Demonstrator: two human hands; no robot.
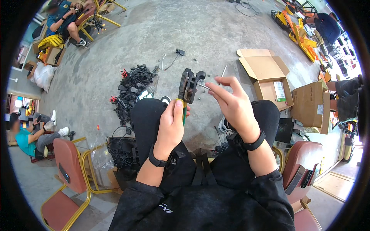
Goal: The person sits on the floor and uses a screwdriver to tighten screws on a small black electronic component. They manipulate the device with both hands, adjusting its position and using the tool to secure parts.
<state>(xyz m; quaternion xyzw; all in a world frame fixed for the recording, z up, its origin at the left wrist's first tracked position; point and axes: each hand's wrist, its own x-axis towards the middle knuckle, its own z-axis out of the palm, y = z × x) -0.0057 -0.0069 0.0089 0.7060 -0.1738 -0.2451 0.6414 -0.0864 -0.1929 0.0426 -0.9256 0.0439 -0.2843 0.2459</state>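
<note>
My left hand [172, 124] is closed around the lower end of a black jaw-shaped part [189, 86] with a ridged side, held upright above my knees. Yellow and green show by my fingers at its lower end; what they belong to is partly hidden. My right hand [236, 106] pinches a thin metal rod [205, 87], whose end points at the black part's right side. Another thin metal length [223, 71] shows beyond my right fingers; I cannot tell whether both are one bent tool.
A heap of black cabled parts [133, 90] with red bits lies on the floor left of centre. Ahead lie a looped rod [163, 61] and a small cabled part [180, 51]. Cardboard boxes [266, 84] stand at right. Chairs [69, 165] flank me; other people sit or stand farther off.
</note>
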